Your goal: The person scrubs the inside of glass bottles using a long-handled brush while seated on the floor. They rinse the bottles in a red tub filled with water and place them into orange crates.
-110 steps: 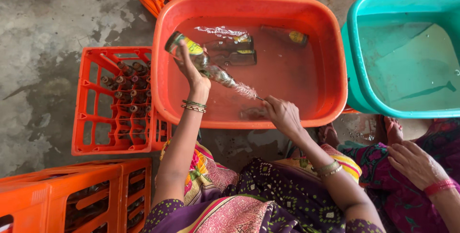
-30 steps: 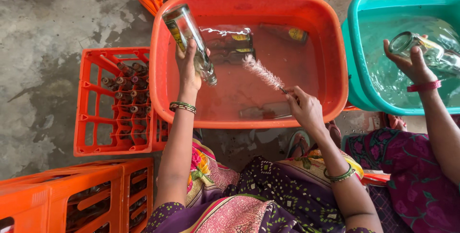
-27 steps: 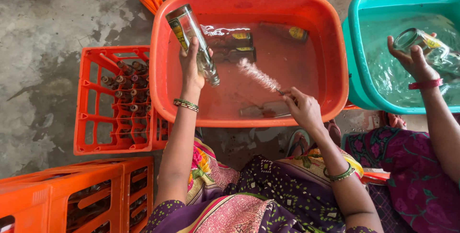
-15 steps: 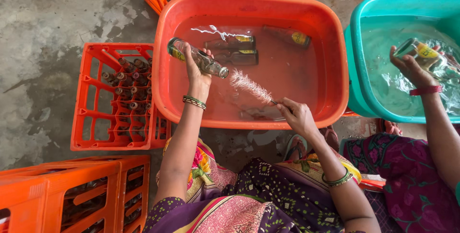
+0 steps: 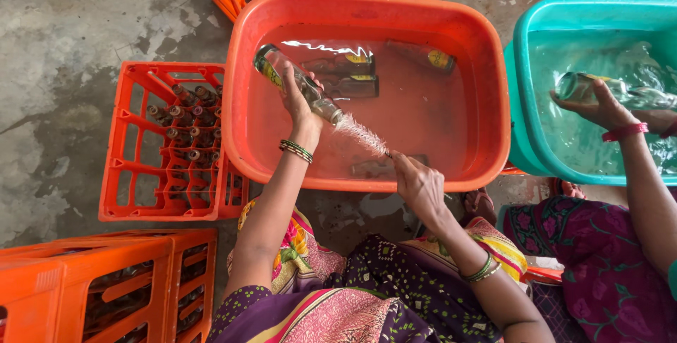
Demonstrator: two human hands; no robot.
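In the head view, the glass bottle (image 5: 300, 83) lies slanted over the red tub (image 5: 367, 11), its base toward the upper left of the frame and its mouth toward the lower right, facing the white bottle brush (image 5: 361, 133). Half a second ago the bottle lay flatter; its base now sits higher. It is clear, with a yellow-green label. The left hand (image 5: 300, 100) has its fingers wrapped around the bottle; the right hand (image 5: 417, 184) has fingers pinching the brush handle. A co-worker's hand (image 5: 596, 103) holds another bottle in the teal tub (image 5: 536, 19).

Glossy glass bottle (image 5: 296, 83), bristly brush (image 5: 361, 135) — smooth plastic tub (image 5: 367, 11) (wet) — rough concrete floor (image 5: 63, 68).
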